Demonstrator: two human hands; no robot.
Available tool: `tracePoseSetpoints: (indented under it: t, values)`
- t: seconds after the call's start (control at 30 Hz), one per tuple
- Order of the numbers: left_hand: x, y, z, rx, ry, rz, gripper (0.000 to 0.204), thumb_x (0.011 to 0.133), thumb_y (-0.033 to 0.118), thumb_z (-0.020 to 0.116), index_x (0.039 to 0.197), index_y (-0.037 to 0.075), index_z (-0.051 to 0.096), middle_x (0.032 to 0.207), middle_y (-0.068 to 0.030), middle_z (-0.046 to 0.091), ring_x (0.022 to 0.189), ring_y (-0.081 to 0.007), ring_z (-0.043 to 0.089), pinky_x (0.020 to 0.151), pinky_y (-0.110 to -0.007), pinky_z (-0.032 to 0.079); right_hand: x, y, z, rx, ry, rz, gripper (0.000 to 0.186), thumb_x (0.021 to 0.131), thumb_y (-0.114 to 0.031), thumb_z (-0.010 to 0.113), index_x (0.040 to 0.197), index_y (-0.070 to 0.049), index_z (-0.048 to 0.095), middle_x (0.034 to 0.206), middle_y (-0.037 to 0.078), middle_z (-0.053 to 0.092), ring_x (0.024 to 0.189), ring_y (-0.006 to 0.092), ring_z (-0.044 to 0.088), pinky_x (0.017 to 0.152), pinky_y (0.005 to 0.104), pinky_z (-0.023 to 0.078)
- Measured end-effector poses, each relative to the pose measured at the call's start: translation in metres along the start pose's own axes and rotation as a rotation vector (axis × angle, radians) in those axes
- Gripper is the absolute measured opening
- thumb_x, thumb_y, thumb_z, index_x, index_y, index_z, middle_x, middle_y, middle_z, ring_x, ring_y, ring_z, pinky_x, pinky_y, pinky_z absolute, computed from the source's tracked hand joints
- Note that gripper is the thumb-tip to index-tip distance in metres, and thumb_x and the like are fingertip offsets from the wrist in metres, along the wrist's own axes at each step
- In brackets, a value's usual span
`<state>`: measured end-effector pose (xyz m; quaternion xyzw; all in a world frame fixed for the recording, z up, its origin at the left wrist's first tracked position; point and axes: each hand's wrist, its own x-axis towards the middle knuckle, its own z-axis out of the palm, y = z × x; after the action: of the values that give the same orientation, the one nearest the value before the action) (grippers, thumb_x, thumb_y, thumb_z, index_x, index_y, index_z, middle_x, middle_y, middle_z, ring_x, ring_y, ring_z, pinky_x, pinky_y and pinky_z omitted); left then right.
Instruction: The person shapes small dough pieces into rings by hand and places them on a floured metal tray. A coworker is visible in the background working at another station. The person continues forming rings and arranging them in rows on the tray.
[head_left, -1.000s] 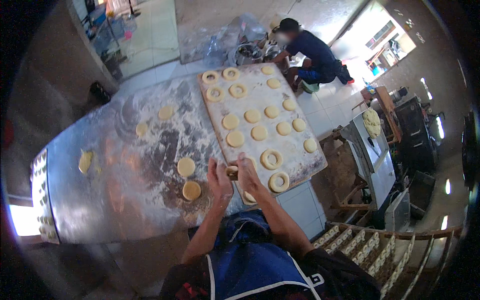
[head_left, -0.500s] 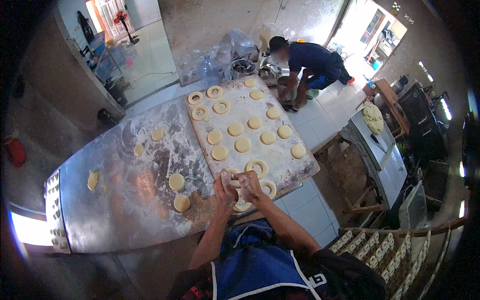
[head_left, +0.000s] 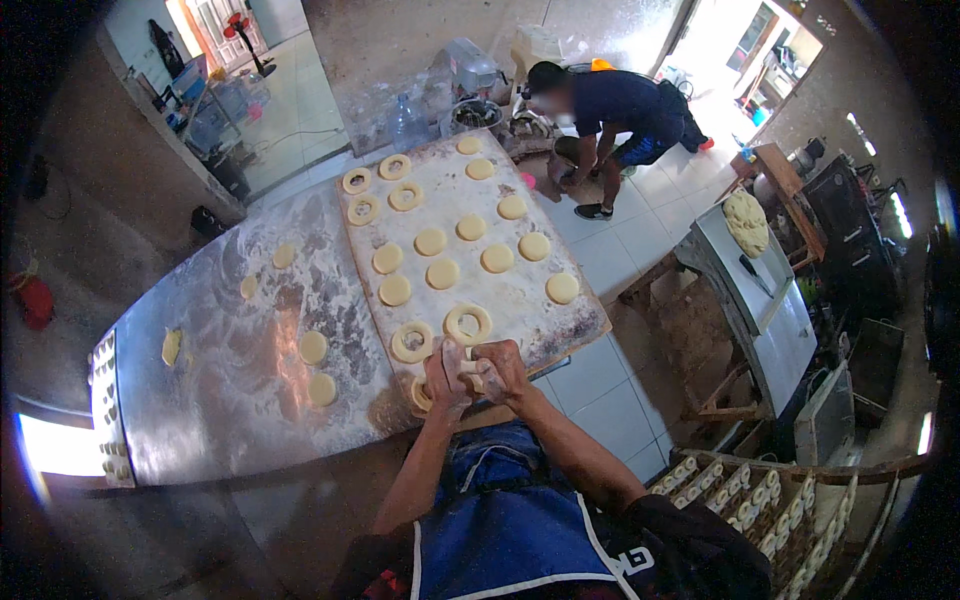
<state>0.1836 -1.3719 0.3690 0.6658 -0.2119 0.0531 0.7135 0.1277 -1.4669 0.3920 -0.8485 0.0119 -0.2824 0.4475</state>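
My left hand (head_left: 447, 380) and my right hand (head_left: 502, 372) are close together over the near edge of a floured board (head_left: 450, 190). Both are closed around a pale dough ring (head_left: 470, 367), mostly hidden by the fingers. Just beyond the hands lie two dough rings (head_left: 468, 325), and another ring (head_left: 420, 394) shows partly beside my left hand. Several flat dough discs (head_left: 443, 273) cover the middle and far part of the board. At its far left corner sit several more rings (head_left: 406, 196).
The metal table (head_left: 220, 400) carries flour, two discs (head_left: 313, 348), two small pieces and a dough scrap (head_left: 172, 347). A co-worker (head_left: 625, 115) bends over a container beyond the board. At right, a side table holds a dough mass (head_left: 746, 224) and a knife (head_left: 755, 275). Racked rings (head_left: 745, 510) stand lower right.
My hands have shifted right relative to the board, uncovering a ring near its left edge. The view has shifted, so the board sits further left. The co-worker has changed stance.
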Motion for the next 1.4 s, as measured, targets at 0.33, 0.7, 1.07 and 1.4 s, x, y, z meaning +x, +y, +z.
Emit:
tracePoseSetpoints:
  t: [0.33, 0.7, 1.07, 1.4]
  values:
    - [-0.006, 0.002, 0.029, -0.156, -0.205, -0.221, 0.037, 0.099, 0.032, 0.037, 0.071, 0.008, 0.042, 0.064, 0.0009, 0.041, 0.058, -0.0105, 0.039, 0.055, -0.029, 0.036, -0.020, 0.013, -0.020, 0.026, 0.290, -0.098, 0.054, 0.093, -0.045, 0.034, 0.059, -0.006, 0.048, 0.053, 0.012, 0.047, 0.044, 0.0314, 0.049, 0.044, 0.0407, 0.038]
    - [0.009, -0.016, 0.069, 0.038, -0.277, -0.435, 0.037, 0.096, 0.028, 0.041, 0.076, -0.001, 0.051, 0.064, -0.0141, 0.050, 0.069, -0.0242, 0.054, 0.064, -0.038, 0.043, -0.028, 0.018, -0.077, 0.201, 0.158, 0.406, 0.036, 0.080, -0.035, 0.066, 0.073, -0.001, 0.058, 0.065, 0.006, 0.055, 0.060, 0.0159, 0.053, 0.057, 0.0307, 0.045]
    - [0.011, -0.022, 0.079, 0.755, -0.820, 0.083, 0.028, 0.087, 0.021, 0.058, 0.106, 0.001, 0.057, 0.097, -0.0207, 0.058, 0.094, -0.0396, 0.058, 0.082, -0.048, 0.047, -0.060, 0.078, -0.116, -0.348, 0.123, 0.681, 0.064, 0.074, -0.015, 0.072, 0.128, 0.005, 0.041, 0.117, 0.026, 0.056, 0.108, 0.0393, 0.056, 0.091, 0.0440, 0.046]
    - [0.023, -0.004, 0.030, 0.556, -0.555, -0.069, 0.028, 0.089, 0.020, 0.060, 0.111, 0.003, 0.058, 0.104, -0.0163, 0.063, 0.092, -0.0302, 0.064, 0.081, -0.039, 0.050, 0.014, 0.180, -0.122, -0.912, -0.357, 0.359, 0.038, 0.069, -0.014, 0.072, 0.103, 0.000, 0.064, 0.103, 0.021, 0.064, 0.101, 0.0353, 0.062, 0.086, 0.0435, 0.050]
